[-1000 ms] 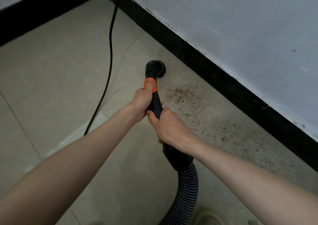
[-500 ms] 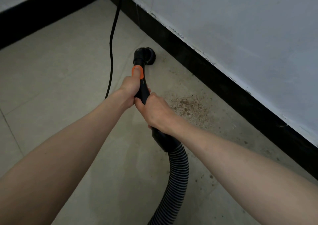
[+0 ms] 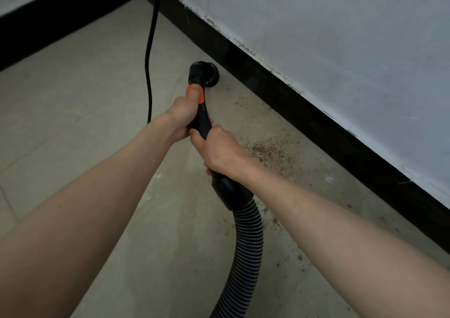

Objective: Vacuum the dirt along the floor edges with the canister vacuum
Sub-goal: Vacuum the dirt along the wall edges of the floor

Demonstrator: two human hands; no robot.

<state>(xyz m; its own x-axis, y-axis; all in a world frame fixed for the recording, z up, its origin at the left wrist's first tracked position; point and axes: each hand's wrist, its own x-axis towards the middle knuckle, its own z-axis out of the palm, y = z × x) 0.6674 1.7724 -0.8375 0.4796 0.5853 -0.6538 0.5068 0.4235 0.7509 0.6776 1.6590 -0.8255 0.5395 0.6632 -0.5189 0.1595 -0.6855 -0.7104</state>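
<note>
While both our hands clamp the black wand (image 3: 201, 120), left hand (image 3: 181, 117) nearer the brush head (image 3: 207, 75) touching the baseboard (image 3: 316, 120), the dirt patch (image 3: 267, 151) lies along that baseboard behind the head, beside our right hand (image 3: 219, 149).

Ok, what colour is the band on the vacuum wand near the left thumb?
Orange, against the black wand; the band shows best in the head view.

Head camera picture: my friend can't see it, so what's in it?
Two hands, left hand and right hand, hold a black vacuum wand whose brush sits beside the black baseboard. Brown dirt lies on the floor nearby.
</note>
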